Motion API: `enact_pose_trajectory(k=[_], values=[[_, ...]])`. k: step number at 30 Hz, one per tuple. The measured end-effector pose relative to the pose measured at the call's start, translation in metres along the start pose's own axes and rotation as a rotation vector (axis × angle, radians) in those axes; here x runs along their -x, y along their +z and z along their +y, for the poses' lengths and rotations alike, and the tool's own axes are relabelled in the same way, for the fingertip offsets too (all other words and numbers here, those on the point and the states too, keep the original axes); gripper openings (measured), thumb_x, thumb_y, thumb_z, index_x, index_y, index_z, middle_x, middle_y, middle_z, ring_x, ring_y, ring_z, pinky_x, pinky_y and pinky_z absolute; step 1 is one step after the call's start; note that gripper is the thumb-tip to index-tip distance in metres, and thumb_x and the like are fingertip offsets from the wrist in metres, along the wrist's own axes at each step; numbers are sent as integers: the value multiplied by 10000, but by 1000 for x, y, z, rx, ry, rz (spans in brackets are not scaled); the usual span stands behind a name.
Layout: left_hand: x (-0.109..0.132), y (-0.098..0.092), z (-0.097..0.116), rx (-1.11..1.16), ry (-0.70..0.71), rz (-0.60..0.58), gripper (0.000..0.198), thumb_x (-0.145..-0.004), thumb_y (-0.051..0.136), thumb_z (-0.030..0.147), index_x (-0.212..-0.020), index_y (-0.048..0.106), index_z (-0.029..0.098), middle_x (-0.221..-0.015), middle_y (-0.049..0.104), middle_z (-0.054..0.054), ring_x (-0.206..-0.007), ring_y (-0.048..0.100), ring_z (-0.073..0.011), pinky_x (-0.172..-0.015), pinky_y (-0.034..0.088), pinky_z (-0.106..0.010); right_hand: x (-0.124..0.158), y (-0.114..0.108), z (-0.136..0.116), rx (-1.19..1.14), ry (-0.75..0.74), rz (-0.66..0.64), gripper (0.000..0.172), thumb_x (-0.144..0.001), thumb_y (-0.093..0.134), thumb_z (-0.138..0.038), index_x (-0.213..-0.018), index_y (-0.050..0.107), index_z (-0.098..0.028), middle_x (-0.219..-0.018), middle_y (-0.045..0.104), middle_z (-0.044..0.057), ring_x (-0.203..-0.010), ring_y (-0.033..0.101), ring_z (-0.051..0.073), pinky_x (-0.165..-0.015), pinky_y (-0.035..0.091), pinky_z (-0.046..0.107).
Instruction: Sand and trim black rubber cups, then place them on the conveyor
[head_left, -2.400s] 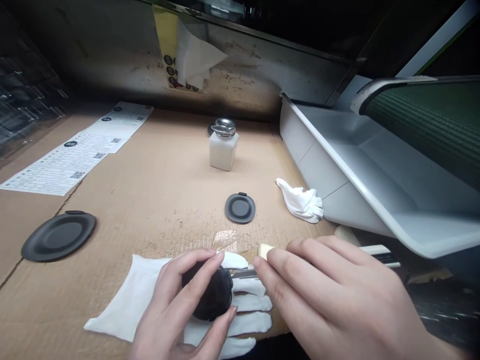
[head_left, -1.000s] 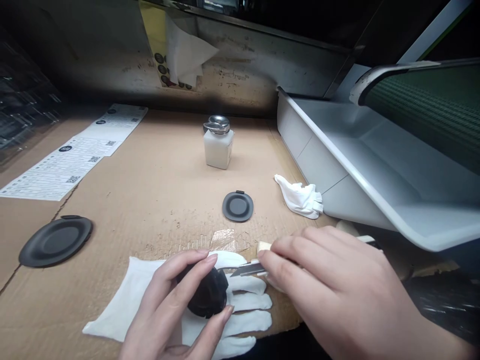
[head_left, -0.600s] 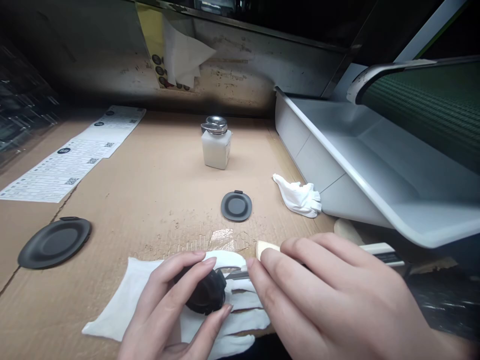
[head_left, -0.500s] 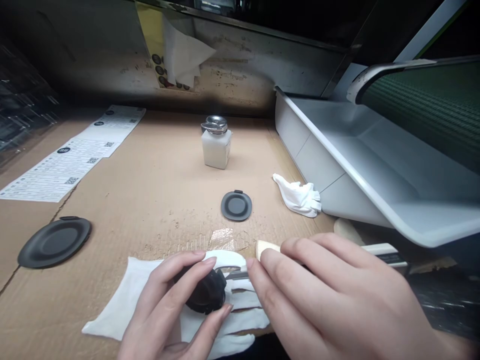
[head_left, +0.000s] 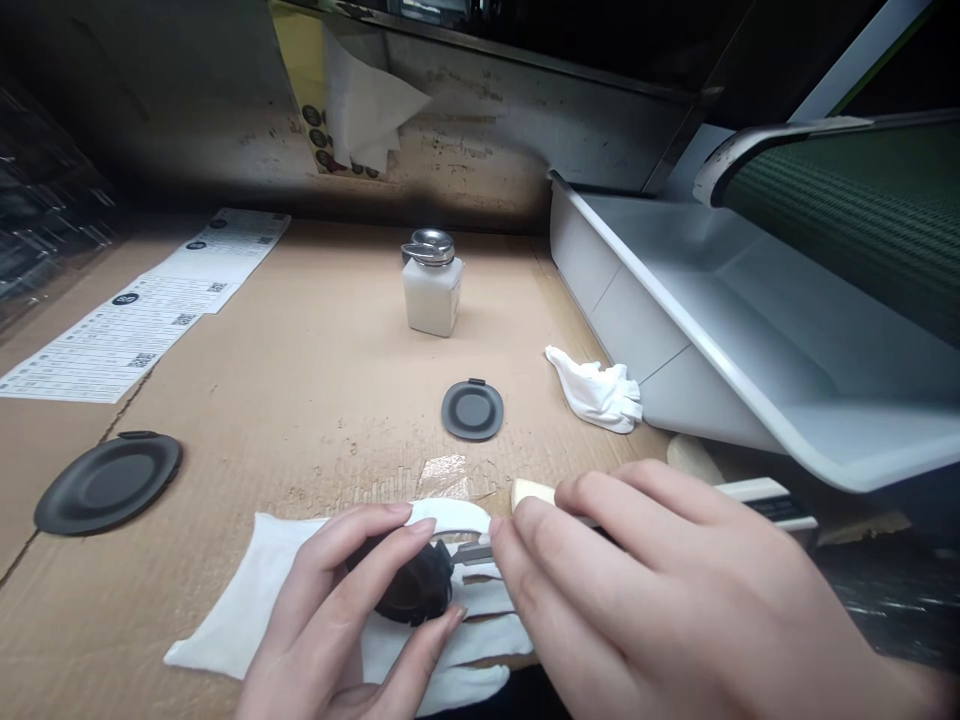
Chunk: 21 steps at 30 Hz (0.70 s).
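Note:
My left hand [head_left: 341, 620] is closed around a small black rounded plastic part [head_left: 414, 585], gripped at its rim between thumb and fingers. My right hand [head_left: 652, 590] is wrapped round a utility knife [head_left: 769, 500]; its white-and-black end sticks out behind the hand, and its narrow metal blade points left. The blade tip meets the right edge of the black part, or nearly so. Beneath both lies a flat white glove [head_left: 262, 570], fingers spread to the right. A pale rounded piece [head_left: 531, 492] shows just past my right fingertips, partly hidden.
Black lid-like plates rest on the cardboard, one small [head_left: 472, 410] and one larger [head_left: 109, 485]. A pump bottle [head_left: 433, 285] stands farther back. A crumpled white glove [head_left: 600, 392] lies beside a grey bin [head_left: 667, 325]. Printed label sheets [head_left: 142, 310] are at left.
The knife has tilted slightly, its rear end dropping a little, while the blade stays at the edge of the black part. My left hand has barely moved.

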<state>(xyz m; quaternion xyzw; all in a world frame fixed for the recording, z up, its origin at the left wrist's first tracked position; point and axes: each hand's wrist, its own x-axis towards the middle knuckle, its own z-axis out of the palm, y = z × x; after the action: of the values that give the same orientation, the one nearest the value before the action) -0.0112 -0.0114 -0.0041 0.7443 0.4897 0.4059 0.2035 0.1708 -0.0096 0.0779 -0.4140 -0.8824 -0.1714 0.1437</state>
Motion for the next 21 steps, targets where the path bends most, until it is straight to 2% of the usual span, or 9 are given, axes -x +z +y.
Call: enact_pose_trajectory(k=[2, 8, 13, 16, 19, 21], values=[[-1, 1, 0, -15, 9, 17, 415, -737, 614, 226, -1127, 509, 322, -1099, 491, 0, -973, 490, -185, -930, 358, -269, 0, -1, 4, -72, 14, -32, 226, -799, 439, -145, -800, 662, -181, -682, 599, 21, -575, 463, 144, -518, 282, 322], [-2, 1, 1, -52, 66, 53, 375, -728, 625, 202, -1084, 528, 272, -1073, 519, -9, -964, 514, -170, -935, 378, -260, 1, 7, 22, -364, 140, -235, 148, -823, 499, -172, -751, 626, -192, -681, 568, -9, -600, 472, 110, -524, 284, 263], [-2, 1, -1, -67, 62, 53, 349, -735, 616, 202, -1067, 528, 261, -1078, 523, -14, -974, 516, -161, -938, 393, -251, 4, 16, 37, -800, 322, -451, 155, -867, 496, -201, -917, 629, -261, -859, 618, -44, -766, 546, 86, -651, 385, 199], [-2, 0, -5, -72, 73, 50, 349, -737, 615, 207, -1071, 526, 260, -1083, 526, -16, -974, 522, -161, -934, 402, -256, 9, 18, 43, -939, 384, -440, 170, -867, 496, -180, -957, 614, -263, -903, 622, -55, -818, 552, 72, -714, 403, 176], [-1, -1, -5, -53, 74, 32, 395, -716, 637, 203, -1088, 529, 277, -1097, 528, -11, -984, 526, -175, -927, 408, -273, 16, 18, 45, -918, 435, -391, 163, -867, 490, -167, -941, 607, -252, -901, 619, -50, -828, 554, 73, -733, 408, 177], [-2, -1, -1, 24, -1, 39, 410, -701, 652, 199, -1083, 549, 307, -1109, 534, -3, -1005, 522, -189, -932, 399, -285, 21, 19, 44, -885, 451, -371, 163, -871, 480, -170, -942, 601, -254, -903, 615, -42, -835, 556, 82, -733, 415, 191]])
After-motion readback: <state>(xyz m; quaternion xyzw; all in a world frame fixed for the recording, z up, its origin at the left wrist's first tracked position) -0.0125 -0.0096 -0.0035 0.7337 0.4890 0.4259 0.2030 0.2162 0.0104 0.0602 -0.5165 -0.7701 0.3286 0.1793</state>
